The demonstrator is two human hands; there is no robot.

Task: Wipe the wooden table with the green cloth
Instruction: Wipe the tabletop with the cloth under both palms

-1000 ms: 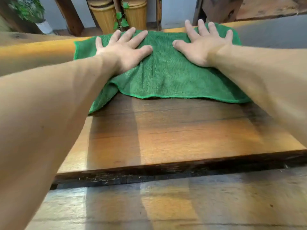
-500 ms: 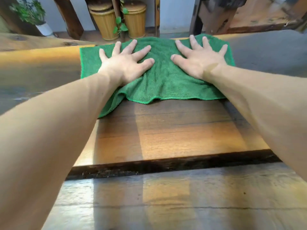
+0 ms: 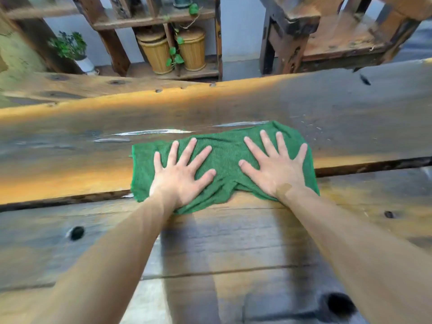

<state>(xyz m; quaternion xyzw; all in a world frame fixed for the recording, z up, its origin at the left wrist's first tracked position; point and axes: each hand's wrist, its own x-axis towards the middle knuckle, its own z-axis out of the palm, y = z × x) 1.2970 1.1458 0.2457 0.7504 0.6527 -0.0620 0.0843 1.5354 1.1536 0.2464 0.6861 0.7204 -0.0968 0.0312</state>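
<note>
Both hands have dragged the green cloth (image 3: pixel 224 160) from the desk's (image 3: pixel 233 242) far edge toward the person. Left hand (image 3: pixel 181 174) and right hand (image 3: pixel 274 168) press it flat, fingers spread, straddling a dark plank gap. Wicker baskets (image 3: pixel 173 51) stand on a shelf behind; no writing shows.

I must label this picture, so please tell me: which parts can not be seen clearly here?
- Head view: the table under the cloth is hidden by it.
- Cloth under the left hand and right hand: covered by the palms.
- Table's left and right ends: cut off by the frame, and blurred.
- Upper shelf: cut off by the top edge.
</note>
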